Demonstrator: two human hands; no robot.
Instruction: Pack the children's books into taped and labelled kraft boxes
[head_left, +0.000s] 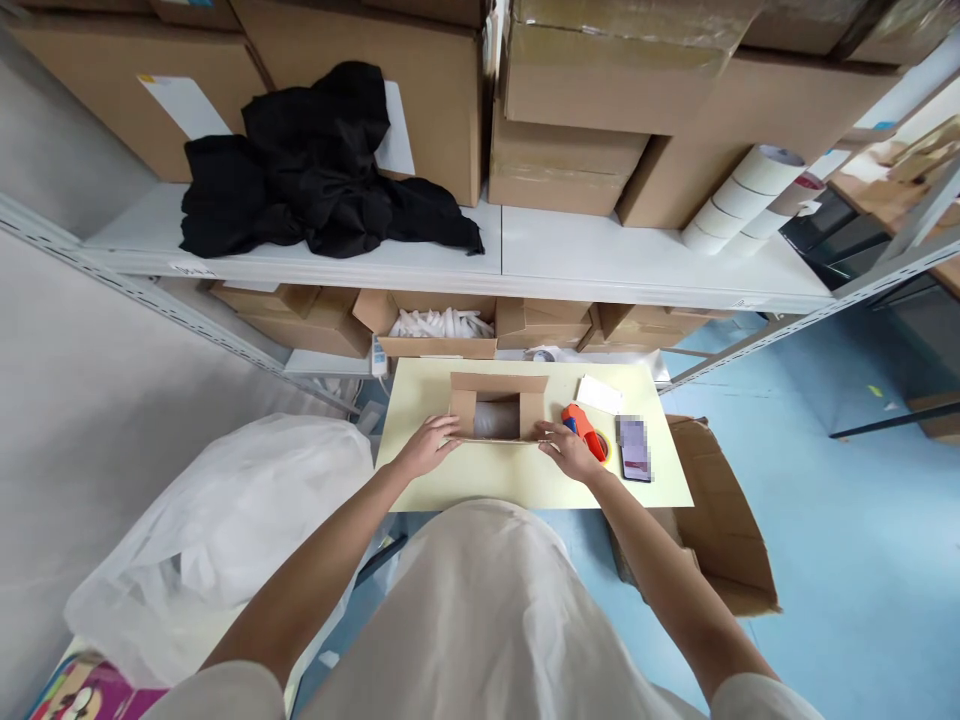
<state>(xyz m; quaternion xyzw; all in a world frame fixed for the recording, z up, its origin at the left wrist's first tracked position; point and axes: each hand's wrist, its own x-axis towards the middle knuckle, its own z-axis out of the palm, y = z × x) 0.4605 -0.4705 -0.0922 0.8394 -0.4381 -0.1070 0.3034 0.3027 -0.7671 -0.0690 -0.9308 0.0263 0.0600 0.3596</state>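
Observation:
A small cardboard box [498, 384] stands on the pale yellow table in front of me, its back flap raised and its end flaps folded partly inward. Something whitish and wrapped [496, 420] shows through the gap; its kind I cannot make out. My left hand [429, 446] has its fingers on the box's left front corner. At the right front corner, my right hand [568, 450] touches the flap with its fingers. Beside that hand lies an orange tape dispenser [585, 430] with a roll of tape.
A phone [634, 447] and a white paper [599, 394] lie on the table [427, 490]. Shelves [570, 250] behind hold cartons, black cloth [315, 170] and tape rolls [739, 200]. White plastic wrap [240, 510] bulges at left; an open carton [720, 520] stands on the right floor.

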